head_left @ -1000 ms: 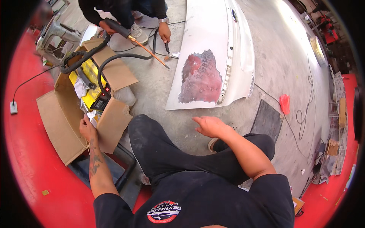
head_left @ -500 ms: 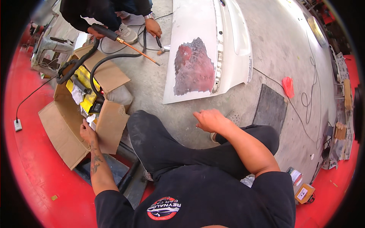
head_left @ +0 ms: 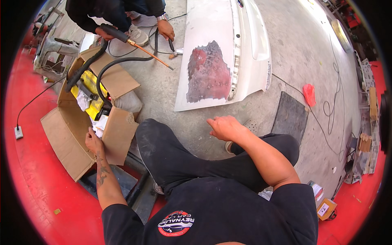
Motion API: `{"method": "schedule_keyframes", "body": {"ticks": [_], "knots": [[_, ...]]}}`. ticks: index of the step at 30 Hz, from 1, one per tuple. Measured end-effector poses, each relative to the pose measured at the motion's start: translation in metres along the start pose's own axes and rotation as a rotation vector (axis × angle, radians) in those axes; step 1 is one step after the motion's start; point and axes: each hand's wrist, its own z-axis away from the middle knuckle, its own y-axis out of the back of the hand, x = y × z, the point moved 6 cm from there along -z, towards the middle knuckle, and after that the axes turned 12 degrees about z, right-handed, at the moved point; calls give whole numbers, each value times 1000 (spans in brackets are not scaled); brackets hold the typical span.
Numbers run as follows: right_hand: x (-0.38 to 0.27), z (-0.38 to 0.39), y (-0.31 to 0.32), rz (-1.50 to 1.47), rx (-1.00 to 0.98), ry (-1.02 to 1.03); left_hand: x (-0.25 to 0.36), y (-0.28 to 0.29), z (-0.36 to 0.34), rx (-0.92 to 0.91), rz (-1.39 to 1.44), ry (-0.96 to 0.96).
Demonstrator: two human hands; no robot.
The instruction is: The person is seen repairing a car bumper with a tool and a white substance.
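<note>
My left hand point(head_left: 93, 141) is closed at the inner edge of an open cardboard box point(head_left: 60, 140); what it grips is unclear. Inside lie a yellow device point(head_left: 89, 80), thick black hoses and white papers point(head_left: 99, 123) just beyond my fingers. My right hand point(head_left: 224, 128) hangs in front of my bent right leg, index finger extended, holding nothing. Beyond it a white car panel point(head_left: 204, 24) with a rough grey-red patch point(head_left: 208, 75) lies on the concrete. A co-worker's hand point(head_left: 165, 29) holds a black-handled tool point(head_left: 171, 45); their other holds a black handle point(head_left: 115, 33) with a copper rod.
A dark mat point(head_left: 290, 114), red plastic bag point(head_left: 309, 95) and loose cables lie right. A small orange box point(head_left: 326, 209) sits at lower right, newspaper-covered pieces point(head_left: 367, 159) at the far right. A metal object point(head_left: 55, 57) stands upper left; red flooring point(head_left: 36, 175) borders both sides.
Since a second ago the view has shifted, so the panel and co-worker appear higher and further left. My hands keep much the same pose.
</note>
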Motion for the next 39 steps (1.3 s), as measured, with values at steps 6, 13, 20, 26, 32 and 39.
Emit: {"method": "schedule_keyframes", "body": {"ticks": [6,13,20,26,32,39], "knots": [[-1,-1,5,-14,-51,-3,3,1,0,6,21,-16],[-3,-3,3,-10,-61,3,1,0,-1,21,29,-15],[-3,-4,1,-1,-60,14,-3,0,-2,17,20,-22],[-4,-1,3,-2,-35,16,-1,0,-1,22,5,-33],[-4,-2,1,7,-28,19,3,0,1,27,19,-25],[-5,-3,0,12,-46,22,4,1,3,27,31,-15]]}}
